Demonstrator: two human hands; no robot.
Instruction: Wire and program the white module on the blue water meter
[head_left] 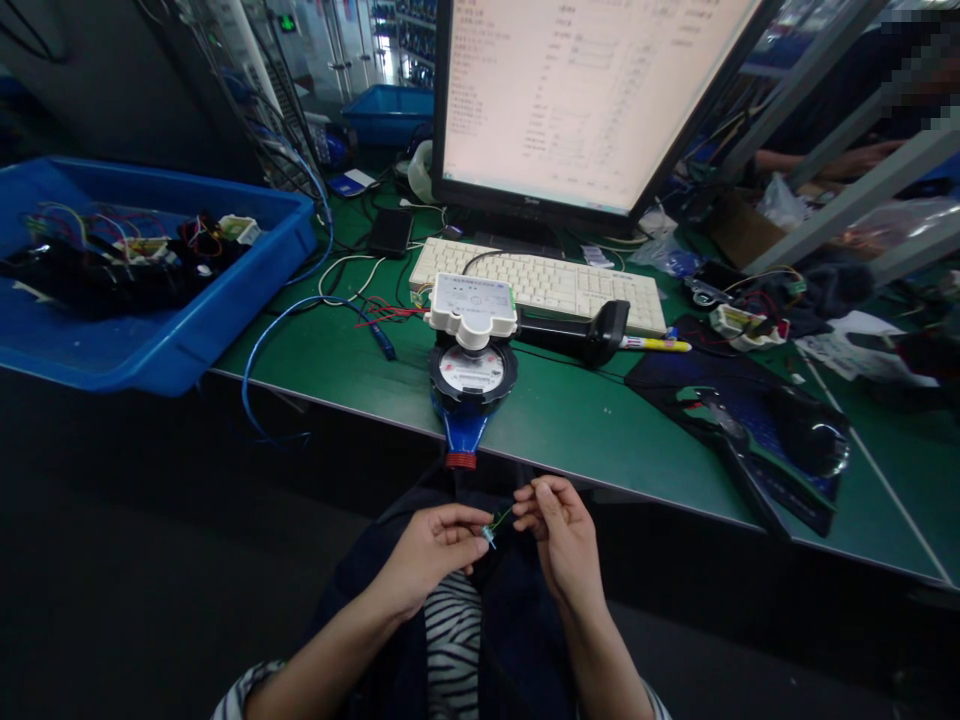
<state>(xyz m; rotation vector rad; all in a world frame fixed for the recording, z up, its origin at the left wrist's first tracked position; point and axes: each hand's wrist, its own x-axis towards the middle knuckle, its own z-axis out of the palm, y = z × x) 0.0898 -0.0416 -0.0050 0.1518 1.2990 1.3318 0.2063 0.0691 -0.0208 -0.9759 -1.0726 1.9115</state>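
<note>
Over my lap, in front of the table edge, my left hand [444, 545] pinches a small light-blue piece [489, 537], too small to name exactly. A thin green wire [502, 517] runs from it toward my right hand [559, 530], whose fingertips are closed on the wire's other end. Just beyond my hands, a water meter [471, 375] with a round dial, blue body and red threaded end lies at the table's front edge. A white module box [472, 305] with a printed label rests at the top of the meter, with red wires [390, 313] coming out on its left.
Behind the meter are a white keyboard [540, 280], a black handheld scanner [577, 333] and a monitor [585, 100]. A blue bin [247, 290] of wired parts stands left. Black covers [750, 450] and a yellow marker [656, 344] lie right. Another person's hand [862, 160] shows beyond the frame.
</note>
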